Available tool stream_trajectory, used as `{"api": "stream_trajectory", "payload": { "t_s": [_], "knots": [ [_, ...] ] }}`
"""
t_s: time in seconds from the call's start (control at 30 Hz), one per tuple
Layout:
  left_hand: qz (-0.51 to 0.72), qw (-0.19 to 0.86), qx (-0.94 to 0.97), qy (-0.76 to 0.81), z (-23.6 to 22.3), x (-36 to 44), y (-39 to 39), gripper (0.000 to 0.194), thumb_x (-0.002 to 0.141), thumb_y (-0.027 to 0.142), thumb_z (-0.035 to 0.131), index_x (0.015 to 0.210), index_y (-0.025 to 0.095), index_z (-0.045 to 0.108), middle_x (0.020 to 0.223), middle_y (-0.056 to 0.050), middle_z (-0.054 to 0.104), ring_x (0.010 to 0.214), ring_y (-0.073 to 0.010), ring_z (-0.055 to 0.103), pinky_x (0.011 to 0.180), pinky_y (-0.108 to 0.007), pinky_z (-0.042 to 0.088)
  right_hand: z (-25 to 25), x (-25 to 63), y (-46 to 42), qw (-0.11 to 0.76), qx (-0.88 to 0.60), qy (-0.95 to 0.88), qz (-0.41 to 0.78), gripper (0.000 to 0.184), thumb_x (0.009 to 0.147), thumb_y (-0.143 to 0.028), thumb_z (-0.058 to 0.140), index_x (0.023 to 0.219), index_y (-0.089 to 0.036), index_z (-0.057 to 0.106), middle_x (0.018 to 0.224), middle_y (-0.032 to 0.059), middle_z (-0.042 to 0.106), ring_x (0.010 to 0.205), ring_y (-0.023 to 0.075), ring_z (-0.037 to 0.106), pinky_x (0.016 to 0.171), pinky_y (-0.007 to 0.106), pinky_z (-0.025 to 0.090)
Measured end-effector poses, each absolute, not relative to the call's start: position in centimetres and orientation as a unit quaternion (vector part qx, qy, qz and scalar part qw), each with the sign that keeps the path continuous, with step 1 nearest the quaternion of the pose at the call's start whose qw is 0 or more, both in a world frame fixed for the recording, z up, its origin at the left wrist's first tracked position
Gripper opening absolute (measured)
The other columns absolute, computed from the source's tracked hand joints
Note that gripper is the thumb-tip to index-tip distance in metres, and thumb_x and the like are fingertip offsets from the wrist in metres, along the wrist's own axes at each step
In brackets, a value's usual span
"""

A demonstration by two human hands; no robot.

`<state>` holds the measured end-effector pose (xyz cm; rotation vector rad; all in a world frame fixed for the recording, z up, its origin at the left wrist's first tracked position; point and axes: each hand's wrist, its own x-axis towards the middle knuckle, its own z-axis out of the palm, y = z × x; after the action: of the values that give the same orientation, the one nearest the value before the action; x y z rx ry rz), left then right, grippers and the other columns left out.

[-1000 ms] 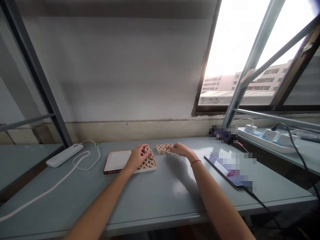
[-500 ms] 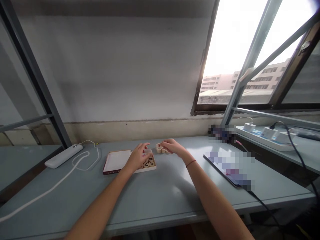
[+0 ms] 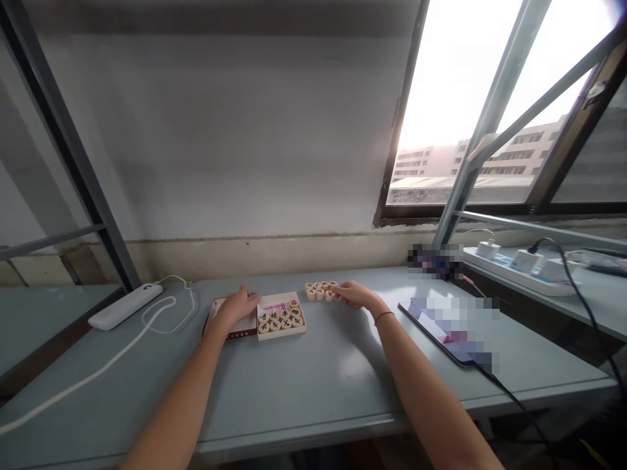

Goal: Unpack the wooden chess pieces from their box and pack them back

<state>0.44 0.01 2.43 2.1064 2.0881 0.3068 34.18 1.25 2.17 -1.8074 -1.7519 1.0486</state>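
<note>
A white box tray [image 3: 281,333] holds several round wooden Chinese chess pieces [image 3: 285,324] with black characters, plus one red-marked piece. Left of it lies the box lid [image 3: 242,333], dark red outside and white inside. My left hand [image 3: 238,307] is over the lid, its fingers apart and near the seam with the tray; it seems to hold nothing. On the desk beyond the tray's right side, red-marked chess pieces [image 3: 319,287] stand in two rows. My right hand [image 3: 358,295] pinches a chess piece at the right end of the nearer row; its fingers partly cover it.
A white power bank-like device [image 3: 125,305] with a white cable lies at the left. On the right are a blurred flat tablet-like device [image 3: 445,333] with a black cable and a power strip [image 3: 522,271] with plugs. Metal frame posts [image 3: 120,254] rise at both sides.
My left hand has moved left from the tray to the lid, uncovering the pieces inside. My right hand has shifted slightly right and down, revealing more of the two rows.
</note>
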Motion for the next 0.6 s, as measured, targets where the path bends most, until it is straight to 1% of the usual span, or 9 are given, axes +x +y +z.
{"api": "stream_trajectory", "payload": {
  "t_s": [0.07, 0.13, 0.23, 0.33, 0.43, 0.5, 0.6],
  "knots": [
    [0.098, 0.084, 0.707, 0.695, 2.3, 0.5, 0.0, 0.040, 0.082, 0.046, 0.043, 0.103, 0.013, 0.053, 0.095, -0.015, 0.067, 0.088, -0.0267, 0.064, 0.067, -0.028, 0.042, 2.4, 34.1, 1.0, 0.180, -0.649, -0.649, 0.353, 0.034, 0.071, -0.048, 0.059, 0.062, -0.016, 0.053, 0.048, -0.0041, 0.040, 0.039, 0.0068, 0.032, 0.037, 0.021, 0.023],
    [0.099, 0.083, 0.714, 0.688, 2.2, 0.7, 0.0, 0.036, 0.083, 0.042, 0.043, 0.103, 0.013, 0.052, 0.096, -0.014, 0.067, 0.088, -0.0256, 0.063, 0.067, -0.027, 0.041, 2.5, 33.8, 0.7, 0.147, -0.648, -0.677, 0.317, 0.033, 0.068, -0.047, 0.061, 0.057, -0.018, 0.050, 0.045, -0.0049, 0.036, 0.040, 0.0075, 0.030, 0.038, 0.022, 0.022],
    [0.105, 0.079, 0.725, 0.676, 2.1, 1.0, -0.1, 0.029, 0.083, 0.036, 0.044, 0.101, 0.015, 0.052, 0.094, -0.012, 0.067, 0.086, -0.0237, 0.063, 0.067, -0.026, 0.041, 2.3, 33.2, 0.7, 0.127, -0.642, -0.718, 0.236, 0.027, 0.068, -0.036, 0.061, 0.052, -0.018, 0.049, 0.045, -0.0050, 0.034, 0.042, 0.0082, 0.029, 0.041, 0.023, 0.020],
    [0.106, 0.071, 0.736, 0.665, 1.8, 1.3, 0.0, 0.023, 0.083, 0.031, 0.045, 0.098, 0.016, 0.053, 0.089, -0.010, 0.067, 0.083, -0.0231, 0.063, 0.066, -0.026, 0.040, 1.9, 32.6, 1.0, 0.126, -0.636, -0.743, 0.167, 0.020, 0.069, -0.027, 0.056, 0.052, -0.018, 0.053, 0.048, -0.0035, 0.039, 0.046, 0.0092, 0.032, 0.044, 0.024, 0.021],
    [0.105, 0.067, 0.739, 0.662, 1.5, 1.5, 0.1, 0.021, 0.082, 0.028, 0.045, 0.097, 0.016, 0.053, 0.088, -0.010, 0.067, 0.082, -0.0228, 0.063, 0.066, -0.027, 0.040, 1.6, 32.4, 1.2, 0.125, -0.638, -0.746, 0.145, 0.018, 0.071, -0.026, 0.053, 0.056, -0.017, 0.058, 0.051, -0.0021, 0.045, 0.049, 0.0101, 0.036, 0.045, 0.024, 0.022],
    [0.111, 0.061, 0.736, 0.665, 1.5, 1.7, 0.0, 0.021, 0.083, 0.028, 0.045, 0.098, 0.015, 0.052, 0.088, -0.010, 0.067, 0.081, -0.0222, 0.062, 0.068, -0.027, 0.040, 1.5, 32.5, 1.2, 0.127, -0.638, -0.747, 0.142, 0.018, 0.071, -0.025, 0.052, 0.056, -0.017, 0.058, 0.052, -0.0017, 0.046, 0.050, 0.0102, 0.036, 0.046, 0.024, 0.022],
    [0.151, 0.005, 0.736, 0.660, 2.0, 2.4, -0.6, 0.021, 0.083, 0.026, 0.045, 0.100, 0.016, 0.053, 0.093, -0.009, 0.065, 0.087, -0.0214, 0.060, 0.073, -0.027, 0.040, 1.8, 32.7, 1.1, 0.129, -0.643, -0.740, 0.148, 0.016, 0.069, -0.022, 0.054, 0.054, -0.017, 0.057, 0.050, -0.0016, 0.045, 0.050, 0.0103, 0.037, 0.046, 0.024, 0.022]
  ]
}}
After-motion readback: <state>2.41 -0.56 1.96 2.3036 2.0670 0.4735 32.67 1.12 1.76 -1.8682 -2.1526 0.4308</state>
